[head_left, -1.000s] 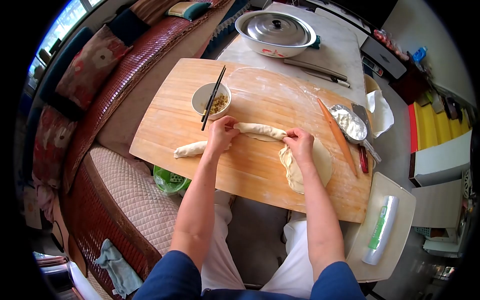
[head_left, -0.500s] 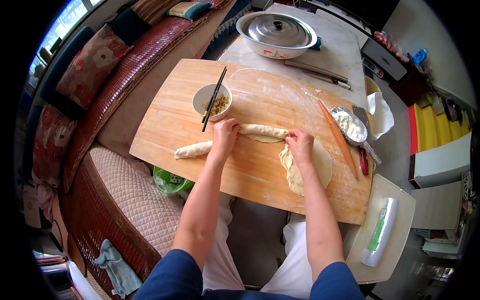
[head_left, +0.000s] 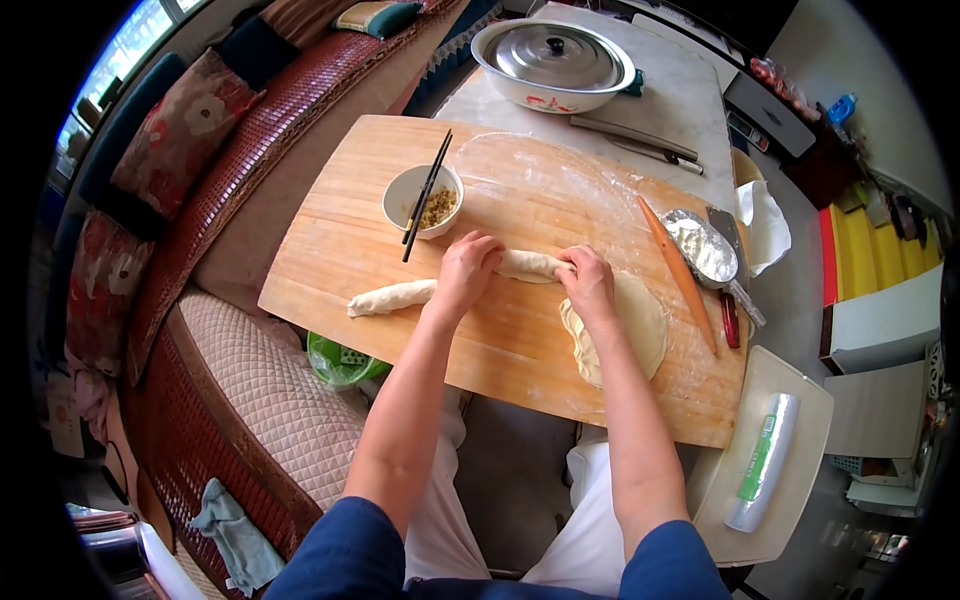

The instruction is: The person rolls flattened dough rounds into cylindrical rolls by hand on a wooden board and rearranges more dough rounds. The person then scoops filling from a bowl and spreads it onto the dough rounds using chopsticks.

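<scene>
A long pale dough roll point(head_left: 528, 265) lies across the wooden board, its surface bumpy. My left hand point(head_left: 470, 268) is curled over its middle, hiding that stretch, while the roll's left end point(head_left: 385, 299) emerges beyond my wrist. At the right end, my right hand point(head_left: 587, 280) pinches the dough with fingers and thumb. Under and beside that hand rests a flat dough sheet point(head_left: 635, 325), round on the right with a ruffled left edge. Just beyond my left hand stands a white bowl point(head_left: 395, 213) of crumbly brownish filling, with dark chopsticks point(head_left: 427, 195) laid across its rim.
On the board's right are a tapered rolling pin point(head_left: 677, 275), a metal scoop of flour point(head_left: 703, 248) and a cleaver point(head_left: 724, 235). A lidded enamel basin point(head_left: 556, 75) stands behind. A tray point(head_left: 715, 490) holding a cling-film roll point(head_left: 763, 462) sits at lower right.
My left hand has shifted right along the roll, its fingers now laid over it. My right hand has moved slightly left. The loose flap below the roll between my hands no longer shows.
</scene>
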### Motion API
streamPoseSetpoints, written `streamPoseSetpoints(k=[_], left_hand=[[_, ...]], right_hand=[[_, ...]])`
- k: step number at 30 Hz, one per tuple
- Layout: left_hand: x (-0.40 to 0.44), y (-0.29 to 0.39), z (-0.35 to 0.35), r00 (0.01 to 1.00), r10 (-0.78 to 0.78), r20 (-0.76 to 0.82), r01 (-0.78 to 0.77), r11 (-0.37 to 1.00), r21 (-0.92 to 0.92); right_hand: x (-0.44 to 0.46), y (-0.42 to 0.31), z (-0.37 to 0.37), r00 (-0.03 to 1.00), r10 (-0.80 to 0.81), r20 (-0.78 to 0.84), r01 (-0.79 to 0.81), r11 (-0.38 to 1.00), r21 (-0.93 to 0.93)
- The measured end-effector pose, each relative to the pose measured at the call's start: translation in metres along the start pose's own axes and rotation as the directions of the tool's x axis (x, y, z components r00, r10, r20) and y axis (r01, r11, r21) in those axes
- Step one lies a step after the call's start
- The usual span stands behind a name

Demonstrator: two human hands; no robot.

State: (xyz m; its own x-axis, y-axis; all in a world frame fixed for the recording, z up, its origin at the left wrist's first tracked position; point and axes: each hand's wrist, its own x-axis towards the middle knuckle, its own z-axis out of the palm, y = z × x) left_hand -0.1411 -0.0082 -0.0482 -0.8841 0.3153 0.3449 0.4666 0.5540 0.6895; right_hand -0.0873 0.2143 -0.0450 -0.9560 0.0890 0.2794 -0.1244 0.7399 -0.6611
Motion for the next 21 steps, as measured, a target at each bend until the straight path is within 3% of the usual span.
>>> streamPoseSetpoints(k=[5, 8, 11, 12, 14, 17, 21], left_hand=[[-0.002, 0.001, -0.004, 0.999, 0.033, 0.039, -0.035, 0.998, 0.046], [-0.003, 0.017, -0.004, 0.998, 0.07, -0.002, -0.07, 0.991, 0.112], [-0.001, 0.021, 0.002, 0.99, 0.14, -0.016, -0.136, 0.981, 0.138], [-0.001, 0.019, 0.004, 0.987, 0.158, 0.013, -0.159, 0.977, 0.141], [-0.002, 0.016, 0.005, 0.986, 0.157, 0.052, -0.163, 0.978, 0.129], [0.0, 0.015, 0.004, 0.993, 0.102, 0.067, -0.109, 0.988, 0.111], [0.004, 0.004, -0.001, 0.998, 0.025, 0.066, -0.032, 0.994, 0.108]], right_hand=[[0.0, 0.0, 0.0, 0.998, 0.024, 0.052, -0.024, 1.0, 0.003], [0.0, -0.008, 0.002, 0.983, -0.159, -0.09, 0.16, 0.987, -0.006], [0.0, -0.003, 0.016, 0.967, -0.237, -0.097, 0.223, 0.965, -0.135], [0.003, -0.002, 0.015, 0.992, -0.094, -0.087, 0.098, 0.994, 0.043], [0.012, 0.005, 0.0, 0.983, 0.185, 0.009, -0.174, 0.91, 0.375], [0.016, 0.017, -0.039, 0.985, 0.128, -0.112, -0.103, 0.973, 0.207], [-0.002, 0.03, -0.033, 0.996, 0.071, 0.06, -0.077, 0.991, 0.108]])
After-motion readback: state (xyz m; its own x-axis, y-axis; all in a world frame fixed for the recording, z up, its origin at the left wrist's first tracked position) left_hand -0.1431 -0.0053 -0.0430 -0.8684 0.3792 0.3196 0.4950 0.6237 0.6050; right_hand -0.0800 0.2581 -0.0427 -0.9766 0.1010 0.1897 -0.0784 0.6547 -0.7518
